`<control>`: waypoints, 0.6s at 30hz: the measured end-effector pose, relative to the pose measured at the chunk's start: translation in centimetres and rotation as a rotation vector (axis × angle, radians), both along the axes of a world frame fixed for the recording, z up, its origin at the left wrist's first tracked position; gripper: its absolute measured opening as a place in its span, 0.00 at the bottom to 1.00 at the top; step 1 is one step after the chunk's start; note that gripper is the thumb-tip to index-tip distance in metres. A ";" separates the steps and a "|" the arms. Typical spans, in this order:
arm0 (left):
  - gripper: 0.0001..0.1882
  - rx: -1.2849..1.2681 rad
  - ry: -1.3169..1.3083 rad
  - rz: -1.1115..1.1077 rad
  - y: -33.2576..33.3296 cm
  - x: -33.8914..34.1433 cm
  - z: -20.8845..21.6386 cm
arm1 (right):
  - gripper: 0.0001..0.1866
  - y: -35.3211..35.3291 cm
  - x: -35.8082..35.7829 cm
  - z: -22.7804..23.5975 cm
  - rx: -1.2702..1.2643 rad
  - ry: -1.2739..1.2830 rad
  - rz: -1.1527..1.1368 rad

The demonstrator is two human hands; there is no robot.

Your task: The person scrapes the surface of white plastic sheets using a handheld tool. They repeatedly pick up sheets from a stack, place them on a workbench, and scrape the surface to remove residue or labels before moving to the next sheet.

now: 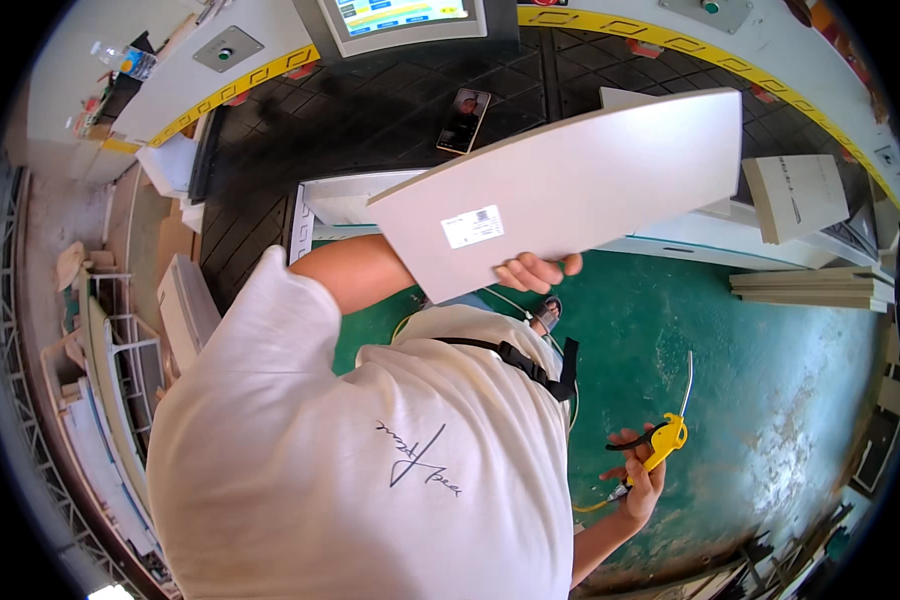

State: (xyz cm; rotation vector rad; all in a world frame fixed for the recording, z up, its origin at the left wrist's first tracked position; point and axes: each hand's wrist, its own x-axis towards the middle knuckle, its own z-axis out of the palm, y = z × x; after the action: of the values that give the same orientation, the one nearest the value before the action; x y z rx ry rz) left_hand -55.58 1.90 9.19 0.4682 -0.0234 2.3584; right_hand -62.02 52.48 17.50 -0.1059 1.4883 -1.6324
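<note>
1. Bench (pixel 320 125), upper part of frame: dark, grooved top.
2. Pale panel (pixel 590 170), upper centre to right: left hand (pixel 538 272) curls round its lower edge, forearm behind, apparently sharing the weight.
3. Yellow air gun (pixel 660 445), lower right: right hand (pixel 642 485) grasps the handle, nozzle upward, apart from panel, presumably avoiding contact.
4. Phone (pixel 463 120), upper centre: face up on bench, probably for viewing.
</note>
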 end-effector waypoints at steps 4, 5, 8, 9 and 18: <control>0.40 -0.093 -0.052 0.057 2.6 -3.8 0.6 | 0.35 1.7 -2.3 -3.1 0.012 -0.089 -0.124; 0.40 -0.118 -0.069 0.073 2.7 -3.9 0.6 | 0.35 1.5 -2.4 -3.7 0.020 -0.107 -0.123; 0.40 -0.175 -0.104 0.111 3.3 -4.8 0.7 | 0.35 1.3 -2.7 -5.6 -0.010 -0.144 -0.135; 0.40 -0.198 -0.108 0.133 3.3 -5.2 0.9 | 0.36 1.2 -3.1 -6.0 -0.019 -0.152 -0.140; 0.40 -1.167 -0.307 0.567 2.6 -8.8 3.8 | 0.37 0.4 -2.6 -8.0 -0.042 -0.168 -0.232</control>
State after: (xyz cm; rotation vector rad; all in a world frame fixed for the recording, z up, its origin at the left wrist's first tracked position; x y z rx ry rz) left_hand -64.40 4.51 13.02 -0.5206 1.4008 2.4409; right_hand -64.67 52.87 9.46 0.1835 1.3769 -1.8097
